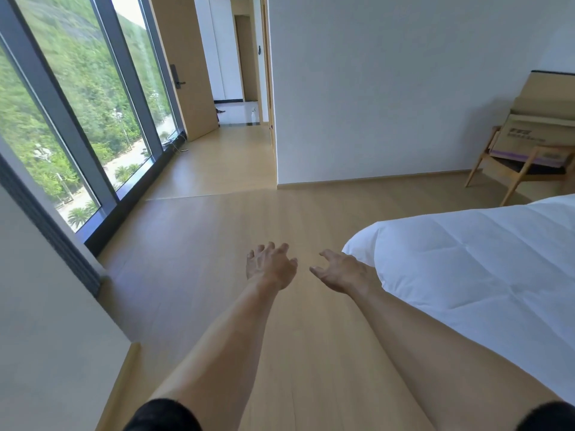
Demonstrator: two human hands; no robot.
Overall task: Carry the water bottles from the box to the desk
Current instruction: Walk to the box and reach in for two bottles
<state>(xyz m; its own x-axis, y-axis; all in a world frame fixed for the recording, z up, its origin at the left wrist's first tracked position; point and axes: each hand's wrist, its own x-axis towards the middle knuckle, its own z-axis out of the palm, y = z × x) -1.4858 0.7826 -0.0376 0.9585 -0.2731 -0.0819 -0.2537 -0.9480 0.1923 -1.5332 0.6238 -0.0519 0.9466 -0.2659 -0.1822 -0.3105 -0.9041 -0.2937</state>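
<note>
My left hand [270, 265] and my right hand [340, 270] reach forward side by side over the wooden floor, fingers loosely spread, holding nothing. A cardboard box [538, 132] with open flaps sits on a wooden chair [516, 172] at the far right against the wall. No water bottle and no desk are in view; the inside of the box is hidden.
A bed with a white duvet [476, 272] fills the right side, close to my right arm. Tall windows [77, 113] line the left. A white wall [389, 88] stands ahead, with a hallway and an open wooden door [186, 63] to its left.
</note>
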